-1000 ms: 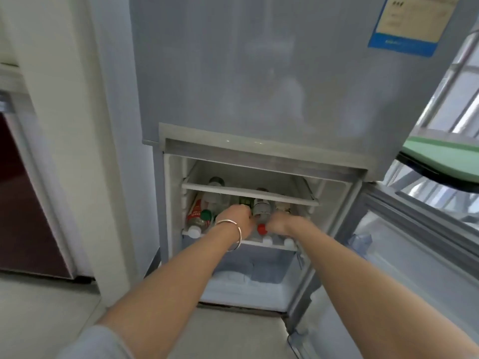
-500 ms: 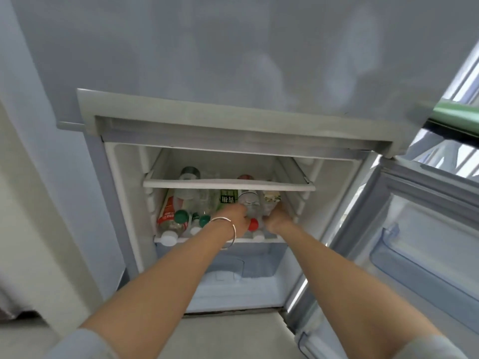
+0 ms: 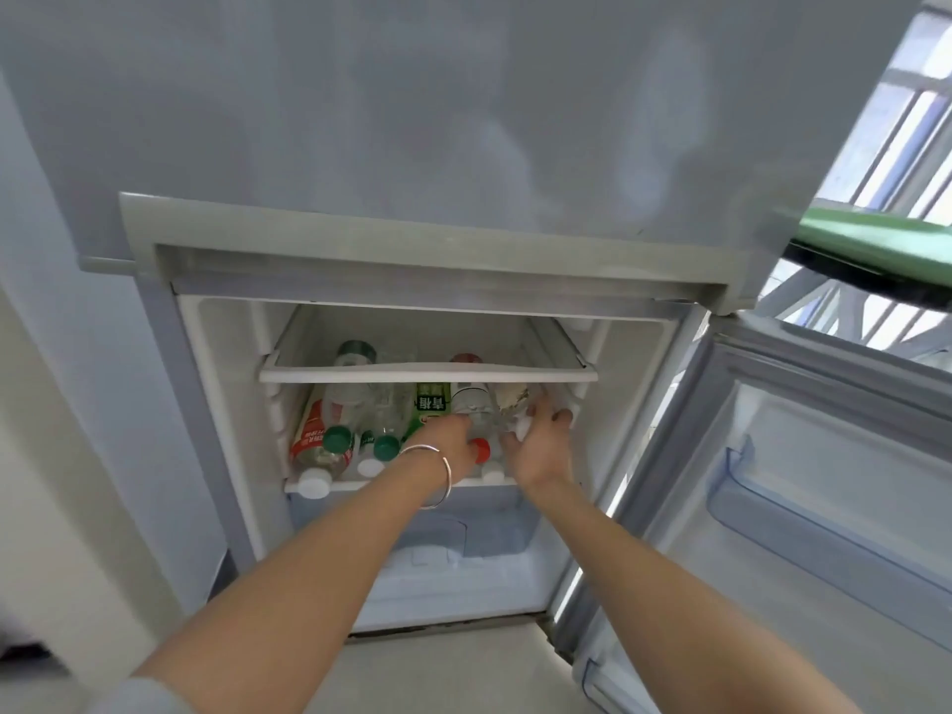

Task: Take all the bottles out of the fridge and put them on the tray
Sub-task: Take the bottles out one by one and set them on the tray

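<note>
Clear plastic bottle with a red cap (image 3: 471,407) is seen lying on its side on the lower white fridge shelf (image 3: 350,485), cap toward the camera, and the left hand (image 3: 451,445) is curled over its neck. Just beside it, a crumpled clear plastic bottle with a white cap (image 3: 515,399) is clasped by the right hand (image 3: 541,450). The hands are held close together, not touching. A red-labelled bottle with a green cap (image 3: 337,439) is laid further left on the same shelf. A silver bangle (image 3: 447,474) is worn on the left wrist. A light green tray (image 3: 876,239) is glimpsed up at the right, above the open fridge door (image 3: 824,456)
</note>
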### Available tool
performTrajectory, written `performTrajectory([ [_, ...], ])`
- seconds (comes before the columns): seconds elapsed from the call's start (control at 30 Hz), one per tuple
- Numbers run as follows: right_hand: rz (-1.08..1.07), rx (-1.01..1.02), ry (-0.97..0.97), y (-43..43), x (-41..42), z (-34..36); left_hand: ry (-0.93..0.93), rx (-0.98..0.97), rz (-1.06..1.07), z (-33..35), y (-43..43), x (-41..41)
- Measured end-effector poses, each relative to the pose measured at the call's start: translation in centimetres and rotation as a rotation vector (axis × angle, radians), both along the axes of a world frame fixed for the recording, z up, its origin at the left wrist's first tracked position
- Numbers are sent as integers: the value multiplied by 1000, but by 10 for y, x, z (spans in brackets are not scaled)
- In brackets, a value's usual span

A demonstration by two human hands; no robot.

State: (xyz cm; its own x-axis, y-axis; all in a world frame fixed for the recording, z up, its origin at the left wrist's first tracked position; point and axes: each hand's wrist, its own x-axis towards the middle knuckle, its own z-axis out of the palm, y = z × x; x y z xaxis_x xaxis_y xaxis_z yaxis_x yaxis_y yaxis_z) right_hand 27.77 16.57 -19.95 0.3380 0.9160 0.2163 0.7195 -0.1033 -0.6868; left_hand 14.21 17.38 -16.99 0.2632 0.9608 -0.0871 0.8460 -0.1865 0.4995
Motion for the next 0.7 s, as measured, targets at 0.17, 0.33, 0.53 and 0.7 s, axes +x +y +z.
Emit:
performTrajectory([
  [0.17,102,119,-88,-35,6,18,8,71,-29,17,-23,18],
  [0.33,257,169,-221,-67,21,58,-55,71,-38,40,-48,31],
  [0.53,443,154,-330,-110,32,129,-210,-6,-40,73,-87,36],
  [0.7,562,265,-374,-156,56,199,-384,66,44,119,-127,42],
])
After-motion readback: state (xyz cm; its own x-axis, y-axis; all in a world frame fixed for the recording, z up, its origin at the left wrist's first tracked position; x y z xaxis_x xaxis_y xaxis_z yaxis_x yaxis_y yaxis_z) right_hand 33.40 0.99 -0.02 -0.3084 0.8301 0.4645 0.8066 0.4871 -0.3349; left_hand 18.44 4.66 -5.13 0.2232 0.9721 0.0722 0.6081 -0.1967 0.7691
